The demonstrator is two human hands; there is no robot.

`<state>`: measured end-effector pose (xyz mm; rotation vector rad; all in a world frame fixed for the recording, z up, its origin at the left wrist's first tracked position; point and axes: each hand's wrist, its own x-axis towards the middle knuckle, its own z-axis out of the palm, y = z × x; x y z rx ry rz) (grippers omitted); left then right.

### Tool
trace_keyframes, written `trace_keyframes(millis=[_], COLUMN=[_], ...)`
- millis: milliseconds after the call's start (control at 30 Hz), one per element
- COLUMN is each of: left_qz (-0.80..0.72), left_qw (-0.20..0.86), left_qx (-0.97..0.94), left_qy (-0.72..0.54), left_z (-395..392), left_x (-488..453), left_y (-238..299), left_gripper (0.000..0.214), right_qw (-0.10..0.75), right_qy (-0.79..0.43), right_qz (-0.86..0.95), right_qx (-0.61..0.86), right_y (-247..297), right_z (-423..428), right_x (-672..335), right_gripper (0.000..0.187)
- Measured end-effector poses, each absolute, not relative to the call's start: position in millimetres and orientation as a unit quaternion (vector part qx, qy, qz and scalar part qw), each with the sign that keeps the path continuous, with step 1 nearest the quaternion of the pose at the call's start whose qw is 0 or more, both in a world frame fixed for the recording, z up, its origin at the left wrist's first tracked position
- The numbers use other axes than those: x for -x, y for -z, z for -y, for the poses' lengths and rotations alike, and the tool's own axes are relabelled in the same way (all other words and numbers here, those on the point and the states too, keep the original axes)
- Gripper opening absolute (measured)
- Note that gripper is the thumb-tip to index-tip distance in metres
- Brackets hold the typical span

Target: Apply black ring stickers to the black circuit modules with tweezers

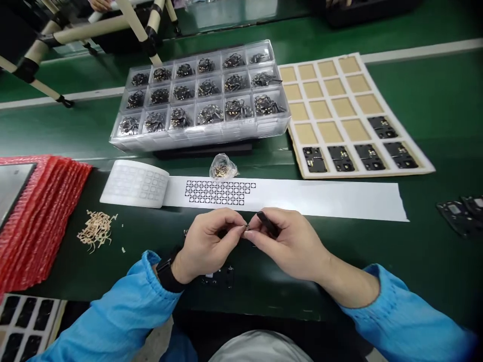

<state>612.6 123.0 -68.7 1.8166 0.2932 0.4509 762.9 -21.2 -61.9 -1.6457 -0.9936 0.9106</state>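
My left hand (213, 239) and my right hand (290, 244) meet tip to tip above the green bench. Thumb and forefinger of each are pinched together around something tiny that I cannot make out. A slim black tool (267, 224) also sits in my right hand, its kind not clear. Under my left hand lies a black flat part (221, 276), partly hidden. Just beyond the hands runs a white strip with rows of black square stickers (221, 192). A small clear bag of tiny gold-coloured parts (223, 168) stands at the strip's far edge.
Behind stands a clear compartment box (196, 133) of coiled black cables. A foam tray (362, 173) holds several black parts at right. Red bubble-wrap sleeves (56, 211), beige scraps (97, 229) and another tray (49, 332) are left. More black parts (458, 216) lie far right.
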Motion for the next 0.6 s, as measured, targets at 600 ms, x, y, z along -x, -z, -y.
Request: trace_keyframes(millis=[600], left_qz=[-0.094], left_qw=[0.496], left_qx=[-0.832], left_qy=[-0.230], left_z=[-131.5], left_x=[-611.9], left_y=[95.0], left_gripper=[0.012], right_qw=[0.531], right_qy=[-0.327], right_qz=[0.433], right_qx=[0.651], right_y=[49.5], right_z=[22.8], right_x=[-764.3], right_gripper=[0.012])
